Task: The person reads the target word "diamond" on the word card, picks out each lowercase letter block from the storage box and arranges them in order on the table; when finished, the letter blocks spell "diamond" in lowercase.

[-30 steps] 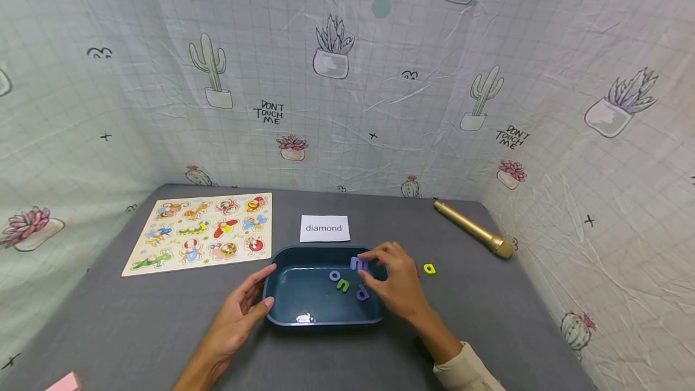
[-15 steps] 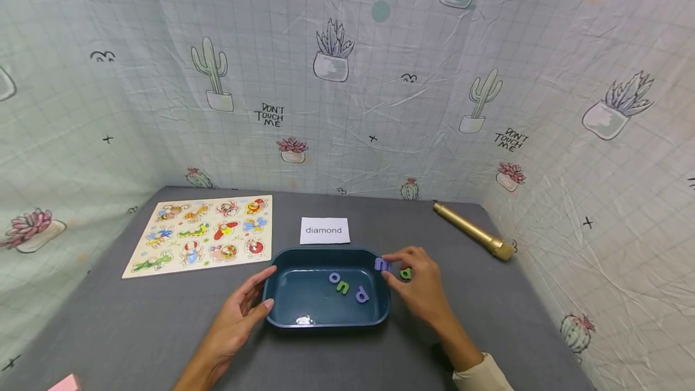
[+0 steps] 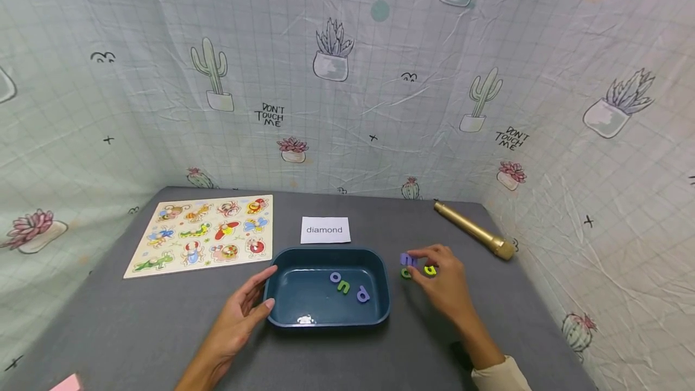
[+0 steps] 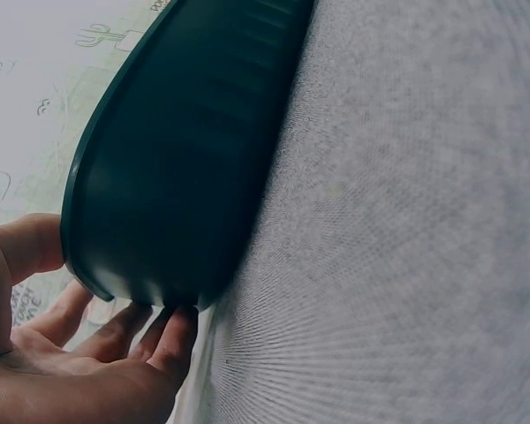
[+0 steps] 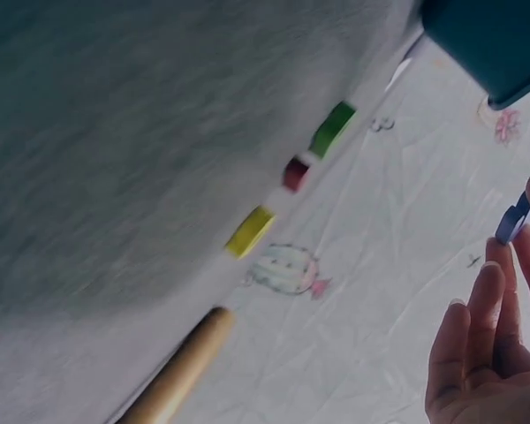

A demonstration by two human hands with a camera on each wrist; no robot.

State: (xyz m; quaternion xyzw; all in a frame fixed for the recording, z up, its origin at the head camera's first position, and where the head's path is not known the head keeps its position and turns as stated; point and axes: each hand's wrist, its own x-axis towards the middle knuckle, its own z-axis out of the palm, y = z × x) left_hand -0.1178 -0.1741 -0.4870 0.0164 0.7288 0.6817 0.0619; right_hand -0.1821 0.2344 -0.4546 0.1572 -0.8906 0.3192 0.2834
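My right hand (image 3: 446,279) pinches a purple letter m (image 3: 407,259) between thumb and fingertips, just right of the blue tray (image 3: 326,322). Below the m lie a green letter (image 3: 405,273) and a yellow letter (image 3: 430,270). A small red piece (image 5: 295,173) shows between these two in the right wrist view. Inside the tray lie a purple o (image 3: 335,277), a green n (image 3: 343,287) and a purple d (image 3: 362,294). My left hand (image 3: 236,315) touches the tray's left end, thumb at the rim and fingers against the outer wall.
A white card (image 3: 326,230) reading "diamond" lies behind the tray. An insect puzzle board (image 3: 212,261) is at the back left. At the back right lies a gold microphone (image 3: 472,228). A pink block (image 3: 67,382) shows at the front left edge. Printed cloth (image 3: 347,101) hangs around the table.
My right hand has carried the purple m rightward, from over the tray past its right rim to above the letters on the table. The left hand has stayed at the tray.
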